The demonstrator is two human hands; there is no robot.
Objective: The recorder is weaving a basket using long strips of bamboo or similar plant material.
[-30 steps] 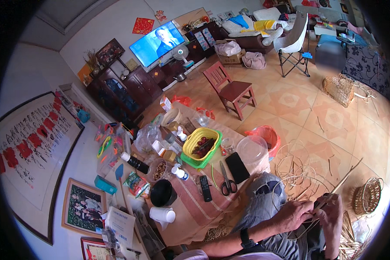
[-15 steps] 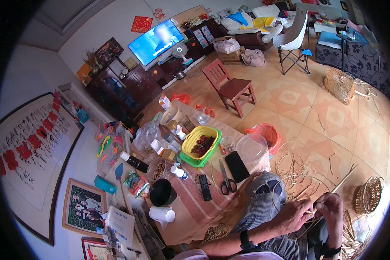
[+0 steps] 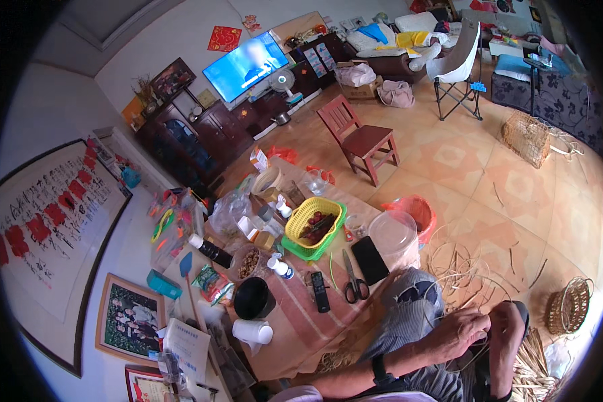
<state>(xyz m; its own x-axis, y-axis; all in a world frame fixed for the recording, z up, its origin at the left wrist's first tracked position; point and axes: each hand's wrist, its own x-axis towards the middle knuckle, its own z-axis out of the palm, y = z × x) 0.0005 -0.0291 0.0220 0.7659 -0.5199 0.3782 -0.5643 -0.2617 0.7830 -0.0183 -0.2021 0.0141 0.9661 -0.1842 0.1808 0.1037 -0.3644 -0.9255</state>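
The pale stick that rose past the right hand [image 3: 507, 329] at one o'clock half a second ago has dropped from view. At left, a black cup [image 3: 254, 299] stands on a striped tablecloth [image 3: 300, 324], with a remote control [image 3: 320, 292], scissors [image 3: 355, 286] and a dark phone [image 3: 370, 260] set between nine and ten o'clock from the left hand [image 3: 463, 329]. A thin pale strip [image 3: 424, 299] bows out toward eleven o'clock from the hands, over striped trousers [image 3: 398, 325]. The left hand's fingers are pinched together on the strip; the right hand sits just beside it, its fingertips too obscured to tell whether they grip. A bundle of straw-coloured strips [image 3: 534, 372] lies at five o'clock from the right hand, a woven basket [image 3: 569, 310] between two and three.
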